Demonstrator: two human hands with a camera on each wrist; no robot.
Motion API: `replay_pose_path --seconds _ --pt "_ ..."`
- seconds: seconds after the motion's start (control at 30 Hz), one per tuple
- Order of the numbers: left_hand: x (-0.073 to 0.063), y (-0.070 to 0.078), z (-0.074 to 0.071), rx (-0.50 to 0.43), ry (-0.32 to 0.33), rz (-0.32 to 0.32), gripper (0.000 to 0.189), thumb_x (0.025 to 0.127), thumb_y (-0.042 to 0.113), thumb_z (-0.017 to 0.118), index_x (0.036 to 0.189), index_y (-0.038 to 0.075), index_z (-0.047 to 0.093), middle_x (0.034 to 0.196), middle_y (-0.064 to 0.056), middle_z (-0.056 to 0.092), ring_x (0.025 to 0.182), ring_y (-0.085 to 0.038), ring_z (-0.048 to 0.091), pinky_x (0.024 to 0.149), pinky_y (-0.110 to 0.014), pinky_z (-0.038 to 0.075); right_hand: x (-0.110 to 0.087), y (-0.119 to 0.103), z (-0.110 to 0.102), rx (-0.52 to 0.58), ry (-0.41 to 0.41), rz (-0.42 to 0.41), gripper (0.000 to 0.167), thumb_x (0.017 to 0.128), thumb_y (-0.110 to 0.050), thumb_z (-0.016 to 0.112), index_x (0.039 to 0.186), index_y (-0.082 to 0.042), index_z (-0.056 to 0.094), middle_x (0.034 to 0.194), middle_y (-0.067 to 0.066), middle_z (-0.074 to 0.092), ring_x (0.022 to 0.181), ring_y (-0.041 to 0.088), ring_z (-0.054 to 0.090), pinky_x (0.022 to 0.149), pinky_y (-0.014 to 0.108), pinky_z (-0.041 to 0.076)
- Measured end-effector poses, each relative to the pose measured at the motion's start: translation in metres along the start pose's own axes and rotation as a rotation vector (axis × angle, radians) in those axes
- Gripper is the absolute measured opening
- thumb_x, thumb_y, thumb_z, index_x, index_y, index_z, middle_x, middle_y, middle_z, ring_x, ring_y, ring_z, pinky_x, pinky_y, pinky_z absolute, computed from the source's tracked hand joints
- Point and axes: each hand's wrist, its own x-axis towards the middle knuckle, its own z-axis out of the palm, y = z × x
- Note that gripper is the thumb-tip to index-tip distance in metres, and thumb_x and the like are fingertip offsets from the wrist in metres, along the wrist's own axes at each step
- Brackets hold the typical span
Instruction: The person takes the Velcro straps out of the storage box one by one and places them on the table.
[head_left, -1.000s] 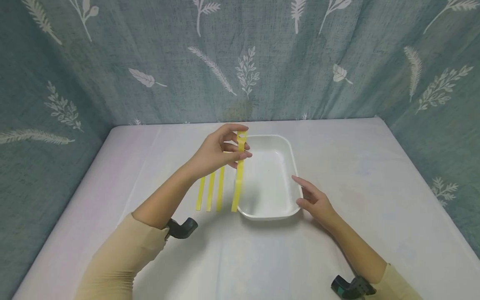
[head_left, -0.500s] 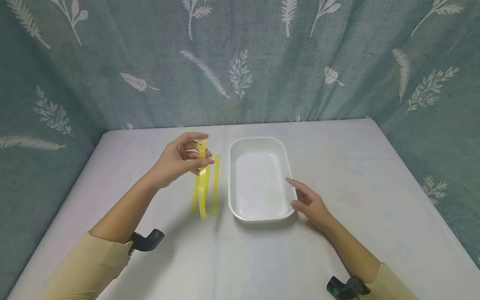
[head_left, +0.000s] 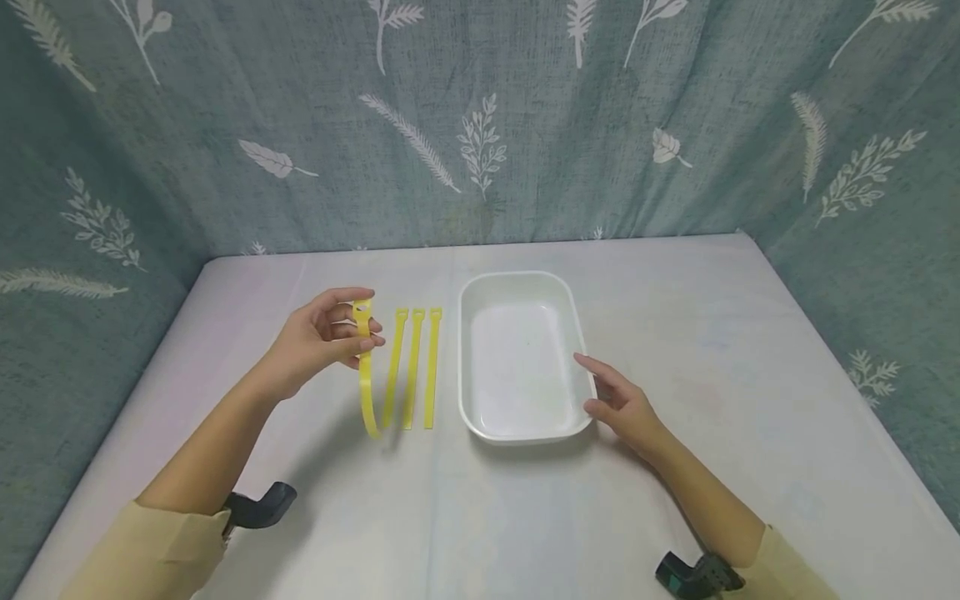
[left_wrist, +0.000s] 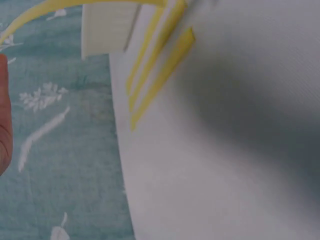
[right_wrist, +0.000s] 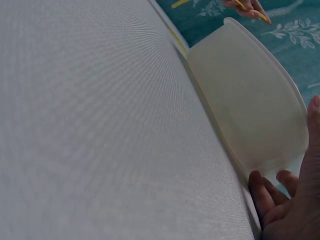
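Note:
My left hand pinches a yellow cable strap near its wider, slotted end, between thumb and fingers. The strap hangs down and bends slightly; its tail curves across the top of the left wrist view. Just right of that hand, more yellow straps lie side by side on the table: a left one, a middle one and a right one. A white rectangular tray stands right of them. At its right wall my right hand holds the rim, with fingers against the outer side.
A pale cloth covers the table. Behind it and at both sides hangs a blue-green curtain with white leaf prints. Each forearm carries a black wrist camera, the left one and the right one.
My left hand has carried the strap leftward, from the tray's left edge past the lying straps. The right hand stays at the tray's rim. The head view has shifted slightly.

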Motion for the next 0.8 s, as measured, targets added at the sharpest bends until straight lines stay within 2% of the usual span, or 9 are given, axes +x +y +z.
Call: replay_pose_path --seconds 0.2,0.3,0.5,0.7,0.8 --pt "-0.007 -0.008 -0.005 0.059 0.003 -0.041 0.054 0.086 0.004 0.067 0.134 0.013 0.045 0.099 0.003 0.067 0.091 -0.009 0.069 0.065 -0.031 0.057 0.0 0.0 -0.001 0.011 -0.007 -0.002 0.055 0.092 -0.004 0.058 0.143 -0.004 0.036 0.151 0.022 0.027 0.132 0.046 0.033 0.094 0.022 0.045" --pt "-0.006 -0.012 -0.008 0.106 0.004 -0.049 0.054 0.087 0.007 0.067 0.136 0.009 0.043 0.101 0.0 0.067 0.092 -0.009 0.069 0.067 -0.033 0.058 0.0 0.001 -0.001 0.022 -0.008 -0.002 0.055 0.093 -0.005 0.057 0.144 -0.005 0.036 0.15 0.023 0.028 0.13 0.048 0.035 0.092 0.023 0.048" --pt "0.002 -0.025 -0.015 0.163 0.011 -0.058 0.049 0.091 0.01 0.063 0.135 0.006 0.044 0.104 -0.005 0.069 0.095 -0.012 0.068 0.072 -0.031 0.057 0.0 0.0 -0.001 0.019 -0.005 0.016 0.056 0.092 -0.001 0.056 0.144 -0.005 0.036 0.151 0.022 0.027 0.131 0.049 0.034 0.091 0.021 0.047" --pt "0.014 -0.029 -0.021 0.18 0.028 -0.04 0.047 0.091 0.009 0.062 0.134 0.003 0.044 0.103 -0.006 0.069 0.092 -0.005 0.067 0.074 -0.027 0.056 0.0 -0.001 -0.001 0.015 -0.006 0.022 0.056 0.092 0.0 0.056 0.144 -0.005 0.036 0.151 0.023 0.026 0.132 0.048 0.032 0.092 0.02 0.045" --pt "0.022 -0.03 -0.024 0.192 0.03 -0.045 0.047 0.092 0.009 0.062 0.134 0.002 0.045 0.108 -0.015 0.066 0.092 -0.004 0.066 0.075 -0.028 0.056 0.0 0.0 -0.001 0.021 -0.006 0.018 0.056 0.092 -0.002 0.057 0.144 -0.007 0.037 0.151 0.023 0.026 0.133 0.048 0.031 0.093 0.02 0.045"
